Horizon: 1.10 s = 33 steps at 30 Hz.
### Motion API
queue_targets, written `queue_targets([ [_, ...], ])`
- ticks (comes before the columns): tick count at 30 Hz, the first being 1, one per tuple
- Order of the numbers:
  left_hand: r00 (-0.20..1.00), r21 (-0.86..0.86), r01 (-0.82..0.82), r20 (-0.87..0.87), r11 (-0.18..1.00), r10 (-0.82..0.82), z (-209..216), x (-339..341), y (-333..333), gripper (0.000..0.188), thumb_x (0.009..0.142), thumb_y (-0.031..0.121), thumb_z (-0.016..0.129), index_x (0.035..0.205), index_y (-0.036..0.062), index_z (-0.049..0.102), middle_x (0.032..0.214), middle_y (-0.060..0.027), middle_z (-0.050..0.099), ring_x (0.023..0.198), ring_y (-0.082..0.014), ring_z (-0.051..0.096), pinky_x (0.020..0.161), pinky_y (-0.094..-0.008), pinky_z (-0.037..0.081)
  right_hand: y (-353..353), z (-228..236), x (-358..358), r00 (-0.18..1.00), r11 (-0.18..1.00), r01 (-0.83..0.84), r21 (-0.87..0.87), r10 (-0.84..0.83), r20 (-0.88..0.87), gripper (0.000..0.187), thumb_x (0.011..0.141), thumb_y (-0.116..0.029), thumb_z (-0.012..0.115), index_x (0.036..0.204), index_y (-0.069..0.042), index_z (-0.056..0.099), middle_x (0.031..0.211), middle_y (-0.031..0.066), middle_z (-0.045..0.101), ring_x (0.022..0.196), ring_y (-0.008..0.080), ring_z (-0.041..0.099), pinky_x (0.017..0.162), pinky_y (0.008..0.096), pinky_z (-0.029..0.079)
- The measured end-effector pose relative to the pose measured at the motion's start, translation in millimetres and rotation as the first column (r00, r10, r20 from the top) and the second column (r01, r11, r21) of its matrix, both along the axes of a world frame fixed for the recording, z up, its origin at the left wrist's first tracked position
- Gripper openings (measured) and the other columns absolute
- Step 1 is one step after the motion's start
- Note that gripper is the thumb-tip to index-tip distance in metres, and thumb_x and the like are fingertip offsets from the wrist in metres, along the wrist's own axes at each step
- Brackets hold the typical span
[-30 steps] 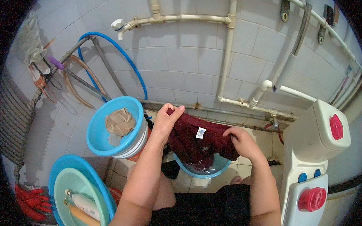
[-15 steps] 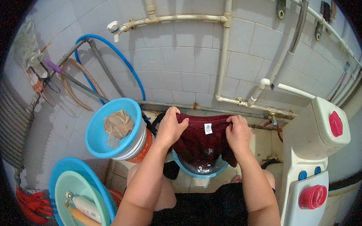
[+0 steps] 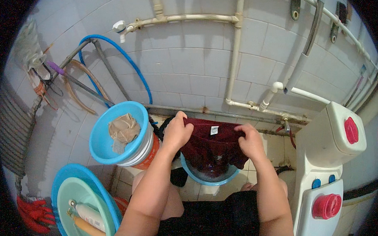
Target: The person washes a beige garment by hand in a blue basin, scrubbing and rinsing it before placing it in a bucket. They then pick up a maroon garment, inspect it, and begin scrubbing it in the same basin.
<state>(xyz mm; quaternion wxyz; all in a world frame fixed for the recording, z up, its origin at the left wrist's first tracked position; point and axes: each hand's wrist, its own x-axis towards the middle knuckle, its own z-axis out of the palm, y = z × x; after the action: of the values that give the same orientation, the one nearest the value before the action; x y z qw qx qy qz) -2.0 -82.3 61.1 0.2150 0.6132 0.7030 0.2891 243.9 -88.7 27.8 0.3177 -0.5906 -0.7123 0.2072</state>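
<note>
A maroon garment (image 3: 212, 146), with a small white label inside its top edge, is stretched between my two hands. At its left upper corner my left hand (image 3: 177, 133) is closed on the cloth. My right hand (image 3: 251, 141) pinches the right upper corner. The garment hangs over a light-blue basin (image 3: 211, 184) on the floor and hides most of its inside. Its lower part droops into the basin, where water and some suds show along the near side. Whether the garment is a shirt or shorts, I cannot tell.
To the left, a blue basin (image 3: 98, 150) with beige cloth rests on a bucket (image 3: 149, 155). Nearer stand nested basins (image 3: 61, 196) holding a bottle, and red gloves (image 3: 35, 212). A toilet (image 3: 317, 143) with pink-red items is at the right; pipes (image 3: 234, 61) run along the tiled wall.
The garment's top edge has opened slightly, and its lower part sits a little differently over the basin. The label has shifted slightly left and up. Both hands keep hold.
</note>
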Motion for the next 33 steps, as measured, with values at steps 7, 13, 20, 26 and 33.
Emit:
queue_targets([
  [7, 0.993, 0.073, -0.061, 0.101, 0.995, 0.053, -8, -22, 11, 0.023, 0.077, 0.016, 0.049, 0.091, -0.0018, 0.048, 0.085, -0.0249, 0.057, 0.083, -0.0411, 0.054, 0.073, -0.0436, 0.042, -15, 21, 14, 0.899, 0.897, -0.408, -0.172, 0.428, 0.095, 0.019, 0.073, -0.004, 0.046, 0.08, -0.002, 0.064, 0.091, 0.0162, 0.058, 0.087, 0.034, 0.055, 0.08, 0.0401, 0.044],
  [13, 0.992, 0.079, -0.115, 0.059, 0.99, 0.11, -11, -25, 13, 0.024, 0.078, 0.017, 0.049, 0.093, -0.0017, 0.048, 0.087, -0.0251, 0.057, 0.084, -0.0409, 0.054, 0.074, -0.0442, 0.042, -32, 30, 10, 0.842, 0.818, -0.527, -0.229, 0.54, -0.01, 0.016, 0.074, -0.009, 0.057, 0.085, 0.002, 0.062, 0.094, 0.0164, 0.056, 0.086, 0.0335, 0.055, 0.076, 0.0372, 0.045],
  [20, 0.989, 0.085, -0.143, 0.056, 0.986, 0.139, -16, -34, 16, 0.024, 0.079, 0.017, 0.048, 0.094, -0.0017, 0.048, 0.089, -0.0247, 0.057, 0.085, -0.0398, 0.054, 0.075, -0.0431, 0.042, -25, 13, 19, 0.849, 0.894, -0.449, -0.005, 0.424, -0.315, 0.022, 0.08, -0.021, 0.063, 0.083, 0.0, 0.056, 0.083, 0.0089, 0.054, 0.077, 0.0221, 0.054, 0.073, 0.0321, 0.043],
  [26, 0.959, 0.0, 0.077, 0.273, 0.997, -0.074, -15, -34, 17, 0.033, 0.082, 0.027, 0.053, 0.103, 0.0013, 0.047, 0.085, -0.0153, 0.057, 0.083, -0.0258, 0.055, 0.077, -0.0353, 0.043, -5, -6, 19, 0.731, 0.999, -0.017, -0.044, -0.018, -0.682, 0.019, 0.091, -0.023, 0.051, 0.085, -0.005, 0.052, 0.074, -0.0031, 0.048, 0.07, 0.0082, 0.043, 0.066, 0.0225, 0.038],
  [33, 0.702, -0.022, 0.683, 0.292, 0.73, -0.649, 17, -12, -14, 0.042, 0.08, 0.017, 0.066, 0.117, 0.0029, 0.05, 0.098, -0.012, 0.061, 0.088, -0.0172, 0.055, 0.081, -0.0309, 0.043, 7, 2, 23, 0.378, 0.963, 0.008, -0.27, -0.253, -0.89, 0.018, 0.094, -0.024, 0.045, 0.09, -0.007, 0.048, 0.077, -0.004, 0.049, 0.07, 0.0066, 0.045, 0.067, 0.0231, 0.04],
])
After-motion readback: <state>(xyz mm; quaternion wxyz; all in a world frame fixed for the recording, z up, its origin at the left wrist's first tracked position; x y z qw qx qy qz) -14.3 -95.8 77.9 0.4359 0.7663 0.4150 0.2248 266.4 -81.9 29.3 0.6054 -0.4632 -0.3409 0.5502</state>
